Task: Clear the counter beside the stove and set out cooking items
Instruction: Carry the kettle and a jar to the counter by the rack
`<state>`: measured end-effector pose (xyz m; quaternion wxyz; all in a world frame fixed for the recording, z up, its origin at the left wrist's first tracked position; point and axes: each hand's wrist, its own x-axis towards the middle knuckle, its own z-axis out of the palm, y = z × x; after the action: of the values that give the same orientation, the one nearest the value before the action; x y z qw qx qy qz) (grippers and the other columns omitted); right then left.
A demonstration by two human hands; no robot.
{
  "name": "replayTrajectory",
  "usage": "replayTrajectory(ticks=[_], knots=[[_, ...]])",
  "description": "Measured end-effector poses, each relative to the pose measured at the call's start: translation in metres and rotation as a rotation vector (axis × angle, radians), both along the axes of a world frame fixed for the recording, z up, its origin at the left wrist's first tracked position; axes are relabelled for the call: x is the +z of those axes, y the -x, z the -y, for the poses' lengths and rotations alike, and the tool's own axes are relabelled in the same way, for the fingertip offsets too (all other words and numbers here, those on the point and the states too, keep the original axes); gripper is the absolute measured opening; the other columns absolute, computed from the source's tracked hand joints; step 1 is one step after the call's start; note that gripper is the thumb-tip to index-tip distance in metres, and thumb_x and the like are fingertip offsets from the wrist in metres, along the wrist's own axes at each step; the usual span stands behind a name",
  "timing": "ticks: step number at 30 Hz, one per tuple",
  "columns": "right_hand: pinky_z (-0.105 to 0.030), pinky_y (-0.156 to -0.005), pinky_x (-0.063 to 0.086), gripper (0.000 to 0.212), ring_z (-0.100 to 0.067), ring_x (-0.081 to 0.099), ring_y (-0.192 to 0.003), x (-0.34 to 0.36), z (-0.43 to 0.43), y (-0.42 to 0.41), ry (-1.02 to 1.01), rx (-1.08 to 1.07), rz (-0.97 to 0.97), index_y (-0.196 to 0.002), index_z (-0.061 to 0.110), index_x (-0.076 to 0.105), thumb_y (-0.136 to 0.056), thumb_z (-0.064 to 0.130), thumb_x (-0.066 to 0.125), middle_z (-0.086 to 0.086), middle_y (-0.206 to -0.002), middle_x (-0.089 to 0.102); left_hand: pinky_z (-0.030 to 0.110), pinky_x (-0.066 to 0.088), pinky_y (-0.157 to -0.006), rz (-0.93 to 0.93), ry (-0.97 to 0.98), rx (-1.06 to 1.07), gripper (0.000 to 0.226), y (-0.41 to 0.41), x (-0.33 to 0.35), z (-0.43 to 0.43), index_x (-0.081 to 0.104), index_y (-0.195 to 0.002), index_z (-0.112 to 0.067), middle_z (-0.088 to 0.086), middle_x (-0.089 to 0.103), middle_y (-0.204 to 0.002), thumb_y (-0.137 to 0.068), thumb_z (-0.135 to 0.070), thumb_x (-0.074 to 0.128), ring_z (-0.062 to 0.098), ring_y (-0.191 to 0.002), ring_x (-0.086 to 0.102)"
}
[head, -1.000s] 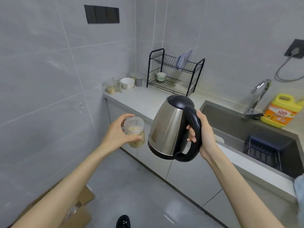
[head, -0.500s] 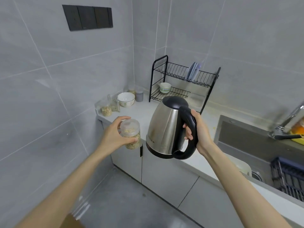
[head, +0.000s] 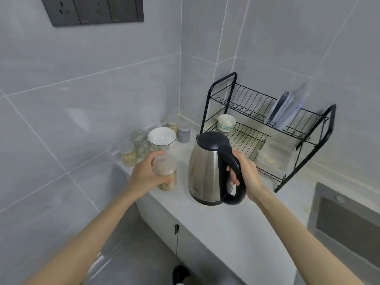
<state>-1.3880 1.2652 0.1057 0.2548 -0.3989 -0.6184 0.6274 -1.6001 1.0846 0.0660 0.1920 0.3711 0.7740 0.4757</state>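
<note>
Two hands carry two loads over the grey counter (head: 236, 227). Farthest left, a small lidded jar of pale grains (head: 165, 164) hangs low over the counter's near-left corner, at about nine o'clock from the steel kettle (head: 203, 171). I judge that set down this near the edge it could tip to the floor, while pushed toward eleven o'clock it could knock the glass jars (head: 128, 158) and white bowl (head: 162, 136) crowded there. The kettle, at centre, is at or just above the surface; I cannot tell which. Let go early it could thump down and rock, and swung toward two o'clock it could strike the black dish rack (head: 246, 140). The left hand (head: 144, 175) reaches forward, fingers and thumb wrapped round the jar's side. The right hand (head: 248, 175) reaches forward, fingers curled tight round the kettle's black handle, holding it upright.
</note>
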Motion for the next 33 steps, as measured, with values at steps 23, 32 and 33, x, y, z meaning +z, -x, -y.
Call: replayTrajectory(ticks=[23, 32, 33], knots=[[-0.026, -0.057, 0.046, 0.074, -0.020, 0.046, -0.039, -0.077, -0.151, 0.127, -0.062, 0.071, 0.055, -0.060, -0.011, 0.060, -0.090, 0.056, 0.051, -0.014, -0.041, 0.045, 0.022, 0.041, -0.073, 0.044, 0.193, 0.200, 0.066, 0.084, -0.066, -0.100, 0.047, -0.105, -0.042, -0.027, 0.055, -0.102, -0.054, -0.028, 0.087, -0.003, -0.092, 0.055], [-0.026, -0.061, 0.040, 0.068, -0.013, 0.046, -0.049, -0.083, -0.154, 0.125, -0.197, 0.028, 0.122, -0.059, -0.004, 0.054, -0.093, 0.055, 0.048, -0.010, -0.050, 0.050, 0.031, 0.039, -0.082, -0.034, 0.236, 0.257, 0.067, 0.097, -0.096, -0.115, 0.047, -0.117, -0.020, -0.001, 0.056, -0.115, -0.062, -0.015, 0.086, 0.020, -0.104, 0.055], [-0.027, -0.061, 0.040, 0.067, -0.013, 0.046, -0.051, -0.082, -0.155, 0.124, -0.222, 0.033, 0.128, -0.062, -0.003, 0.054, -0.093, 0.055, 0.047, -0.011, -0.052, 0.051, 0.030, 0.038, -0.082, -0.038, 0.241, 0.258, 0.068, 0.097, -0.097, -0.117, 0.047, -0.120, -0.019, 0.000, 0.055, -0.118, -0.064, -0.014, 0.085, 0.020, -0.106, 0.054]])
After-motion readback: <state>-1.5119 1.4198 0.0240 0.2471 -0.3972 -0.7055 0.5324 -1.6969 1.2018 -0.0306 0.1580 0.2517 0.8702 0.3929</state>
